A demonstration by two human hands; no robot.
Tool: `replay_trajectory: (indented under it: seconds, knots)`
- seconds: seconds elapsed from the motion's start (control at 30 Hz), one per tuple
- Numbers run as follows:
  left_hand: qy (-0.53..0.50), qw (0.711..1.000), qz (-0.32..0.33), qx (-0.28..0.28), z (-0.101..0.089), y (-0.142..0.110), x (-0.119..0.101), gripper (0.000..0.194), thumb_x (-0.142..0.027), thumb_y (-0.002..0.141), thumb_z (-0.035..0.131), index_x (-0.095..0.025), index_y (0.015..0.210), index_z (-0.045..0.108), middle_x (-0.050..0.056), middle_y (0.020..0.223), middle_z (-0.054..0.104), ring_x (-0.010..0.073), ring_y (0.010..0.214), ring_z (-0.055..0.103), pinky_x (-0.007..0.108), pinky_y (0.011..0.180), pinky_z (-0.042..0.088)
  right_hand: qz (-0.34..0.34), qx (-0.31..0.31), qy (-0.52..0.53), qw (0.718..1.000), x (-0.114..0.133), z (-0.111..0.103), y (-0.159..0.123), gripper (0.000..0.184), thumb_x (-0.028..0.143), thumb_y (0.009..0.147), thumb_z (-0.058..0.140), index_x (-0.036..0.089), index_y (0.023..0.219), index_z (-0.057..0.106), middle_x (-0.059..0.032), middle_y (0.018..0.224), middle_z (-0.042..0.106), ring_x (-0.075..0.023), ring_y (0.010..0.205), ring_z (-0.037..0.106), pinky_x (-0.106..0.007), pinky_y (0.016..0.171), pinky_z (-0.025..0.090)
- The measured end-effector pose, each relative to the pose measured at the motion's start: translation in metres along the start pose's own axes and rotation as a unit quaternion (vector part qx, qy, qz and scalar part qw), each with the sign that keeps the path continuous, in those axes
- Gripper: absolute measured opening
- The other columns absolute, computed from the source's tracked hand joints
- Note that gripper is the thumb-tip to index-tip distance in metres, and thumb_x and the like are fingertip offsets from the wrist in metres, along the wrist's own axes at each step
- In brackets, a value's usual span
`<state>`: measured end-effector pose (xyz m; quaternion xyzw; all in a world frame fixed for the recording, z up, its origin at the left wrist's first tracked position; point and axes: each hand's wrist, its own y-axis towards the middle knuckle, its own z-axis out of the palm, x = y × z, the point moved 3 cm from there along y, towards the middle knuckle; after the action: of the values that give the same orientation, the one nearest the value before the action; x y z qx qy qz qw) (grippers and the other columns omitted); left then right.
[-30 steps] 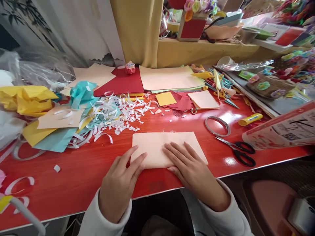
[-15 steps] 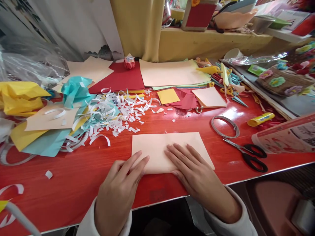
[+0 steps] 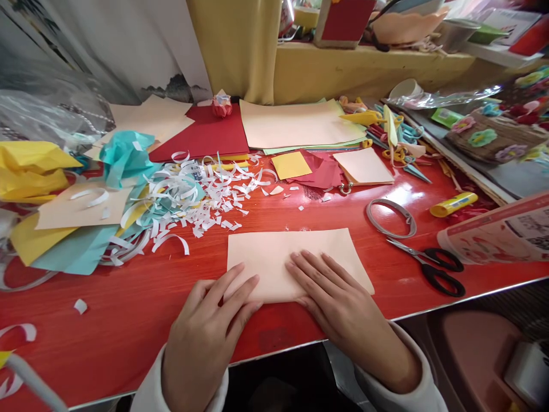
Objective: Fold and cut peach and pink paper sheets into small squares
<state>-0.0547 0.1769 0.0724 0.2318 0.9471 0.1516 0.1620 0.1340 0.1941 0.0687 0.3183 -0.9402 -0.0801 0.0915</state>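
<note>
A pale peach sheet of paper point(image 3: 274, 257), seemingly folded, lies flat near the front edge of the red table. My left hand point(image 3: 212, 326) rests at its near left corner, fingers stretched over the paper and thumb by the near edge. Across the right half of the sheet lies my right hand point(image 3: 337, 303), flat with fingers extended. Black-handled scissors point(image 3: 429, 264) lie to the right of the paper, and a grey ring-shaped band point(image 3: 391, 218) is just behind them.
White paper scraps point(image 3: 201, 197) are heaped left of centre beside crumpled teal paper point(image 3: 126, 157). Stacked peach sheets point(image 3: 295, 123) lie at the back. A yellow glue stick point(image 3: 453, 204) and a pink printed container point(image 3: 497, 232) stand or lie at the right.
My left thumb has spread slightly away from the fingers along the near edge. The right hand stays flat on the paper. The whole view has shifted slightly.
</note>
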Motion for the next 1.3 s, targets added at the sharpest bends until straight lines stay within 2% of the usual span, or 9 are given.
replay_trajectory:
  seconds: [0.23,0.43,0.67,1.03,1.2,1.3]
  knots:
    - [0.024,1.0,-0.003,-0.011,-0.002,0.002,0.0,0.028,-0.023,0.091,0.043,-0.018,0.111,0.062,0.005,0.119,0.062,0.0191,0.088,0.057,0.034,0.078,0.043,0.007,-0.032,-0.004,0.999,0.002,-0.002,-0.001,0.04,0.031,0.094,0.038,0.015,0.129,0.047,-0.0049,0.136,0.046,-0.0182,0.127,0.041,-0.036,0.106,0.037]
    - [0.037,0.999,0.027,-0.012,-0.002,0.004,-0.001,0.028,-0.018,0.091,0.041,-0.014,0.112,0.06,0.007,0.118,0.062,0.0201,0.095,0.056,0.034,0.076,0.042,0.067,-0.056,-0.034,0.996,-0.003,-0.003,-0.008,0.041,0.036,0.094,0.037,0.019,0.129,0.047,-0.0034,0.136,0.045,-0.0234,0.128,0.039,-0.049,0.111,0.021]
    - [0.042,0.999,0.03,-0.005,-0.002,0.004,-0.001,0.03,-0.02,0.092,0.039,-0.013,0.113,0.06,0.007,0.12,0.061,0.0194,0.093,0.055,0.034,0.075,0.043,0.08,-0.043,-0.029,0.995,-0.004,0.001,-0.011,0.041,0.035,0.094,0.035,0.019,0.131,0.046,-0.0026,0.137,0.044,-0.0224,0.128,0.039,-0.043,0.107,0.03]
    - [0.032,0.999,0.027,-0.001,-0.001,0.003,-0.001,0.03,-0.018,0.092,0.039,-0.013,0.113,0.059,0.007,0.122,0.06,0.0207,0.099,0.055,0.035,0.078,0.041,0.079,-0.042,-0.037,0.995,-0.004,0.002,-0.012,0.041,0.034,0.095,0.035,0.017,0.131,0.046,-0.0027,0.138,0.042,-0.0231,0.128,0.039,-0.043,0.107,0.029]
    - [0.01,1.0,-0.009,0.007,0.002,0.001,0.0,0.034,-0.032,0.09,0.043,-0.014,0.114,0.06,0.007,0.123,0.059,0.0214,0.094,0.056,0.036,0.079,0.042,0.084,-0.038,-0.034,0.995,-0.003,0.003,-0.012,0.041,0.035,0.095,0.034,0.018,0.13,0.046,-0.0018,0.138,0.041,-0.0237,0.129,0.038,-0.044,0.107,0.029]
    - [0.02,1.0,0.006,0.0,0.002,0.002,-0.001,0.032,-0.028,0.09,0.044,-0.014,0.113,0.06,0.006,0.122,0.06,0.0215,0.096,0.055,0.036,0.08,0.042,0.083,-0.036,-0.033,0.995,-0.002,0.003,-0.012,0.041,0.034,0.095,0.034,0.017,0.131,0.046,-0.0019,0.139,0.041,-0.0239,0.129,0.037,-0.045,0.107,0.028]
